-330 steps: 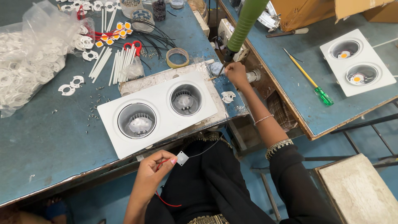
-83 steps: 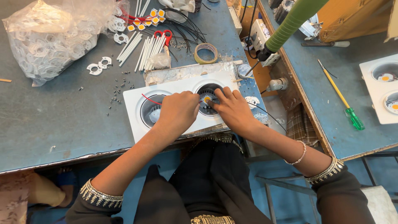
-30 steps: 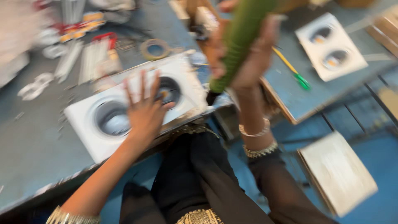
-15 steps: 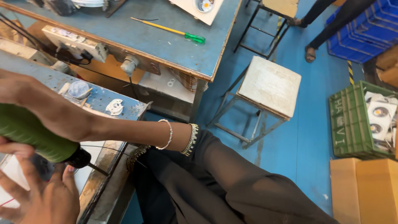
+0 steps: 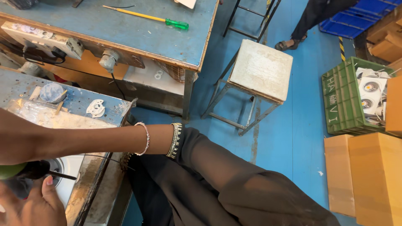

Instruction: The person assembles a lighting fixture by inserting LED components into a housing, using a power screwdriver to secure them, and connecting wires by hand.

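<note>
At the bench edge my right hand (image 5: 10, 144) grips the green screwdriver (image 5: 19, 170); my left hand (image 5: 31, 205) lies open over the white fitting (image 5: 69, 175).

It was a factory assembly workshop. Worn blue-topped metal workbenches (image 5: 138, 33) stood on a blue painted floor (image 5: 293, 125), with a screwdriver (image 5: 146, 17) lying on one. A battered stool (image 5: 260, 71) stood between them. A green plastic crate (image 5: 341, 100) held white square light fittings (image 5: 370, 90), beside stacked cardboard boxes (image 5: 368, 175).
</note>
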